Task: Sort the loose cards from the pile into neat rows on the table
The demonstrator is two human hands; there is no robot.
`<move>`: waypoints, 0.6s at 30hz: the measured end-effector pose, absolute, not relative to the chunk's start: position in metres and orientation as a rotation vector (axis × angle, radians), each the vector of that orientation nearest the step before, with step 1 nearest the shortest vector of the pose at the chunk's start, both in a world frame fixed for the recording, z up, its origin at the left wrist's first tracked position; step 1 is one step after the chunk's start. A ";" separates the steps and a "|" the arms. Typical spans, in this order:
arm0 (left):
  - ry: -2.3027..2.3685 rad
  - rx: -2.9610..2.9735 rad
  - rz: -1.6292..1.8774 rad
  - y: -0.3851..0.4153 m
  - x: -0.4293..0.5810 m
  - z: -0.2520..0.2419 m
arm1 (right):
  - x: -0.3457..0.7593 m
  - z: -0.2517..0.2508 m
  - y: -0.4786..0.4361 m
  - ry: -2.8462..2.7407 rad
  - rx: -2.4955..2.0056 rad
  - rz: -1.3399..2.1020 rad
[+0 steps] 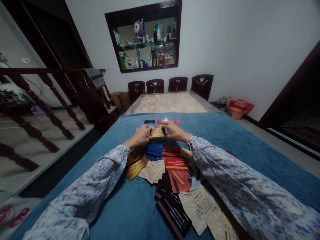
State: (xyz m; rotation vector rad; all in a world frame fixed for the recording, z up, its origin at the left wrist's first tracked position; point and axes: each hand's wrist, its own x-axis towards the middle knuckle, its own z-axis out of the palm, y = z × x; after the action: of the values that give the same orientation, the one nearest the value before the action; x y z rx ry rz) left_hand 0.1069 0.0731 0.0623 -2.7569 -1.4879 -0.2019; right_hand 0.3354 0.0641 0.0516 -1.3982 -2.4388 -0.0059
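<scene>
A gold card is held between my two hands above the blue cloth. My left hand pinches its left edge, and my right hand has fingers curled at its right edge. Just beyond them lie a dark card and a row of red cards. Nearer to me are fanned blue cards, black-and-gold cards, beige cards and red cards. Black cards and more beige cards overlap at the front. My right sleeve hides some cards.
The blue cloth covers the near part of a long table, whose pale top shows beyond. Several dark chairs stand at the far end. A wooden railing runs along the left, and a red bag sits on the floor at right.
</scene>
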 end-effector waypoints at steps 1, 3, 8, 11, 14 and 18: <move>-1.487 -2.760 -0.202 0.077 0.109 0.062 | 0.337 0.050 0.068 -2.432 -1.406 -0.014; -1.483 -2.769 -0.200 0.086 0.114 0.061 | 0.341 0.047 0.077 -2.421 -1.418 -0.015; -1.497 -2.763 -0.146 0.107 0.126 0.055 | 0.349 0.039 0.095 -2.386 -1.461 0.007; -1.501 -2.756 -0.143 0.118 0.132 0.052 | 0.353 0.037 0.104 -2.368 -1.517 0.031; -1.501 -2.759 -0.135 0.128 0.138 0.050 | 0.355 0.036 0.112 -2.362 -1.567 0.051; -1.521 -2.747 -0.091 0.140 0.144 0.046 | 0.357 0.033 0.122 -2.364 -1.597 0.058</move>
State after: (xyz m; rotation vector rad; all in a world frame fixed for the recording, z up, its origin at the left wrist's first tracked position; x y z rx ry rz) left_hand 0.1442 0.1403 0.0456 -2.7466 -1.5208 -0.0909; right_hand 0.3568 0.1218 0.0328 -1.5974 -2.3644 0.0577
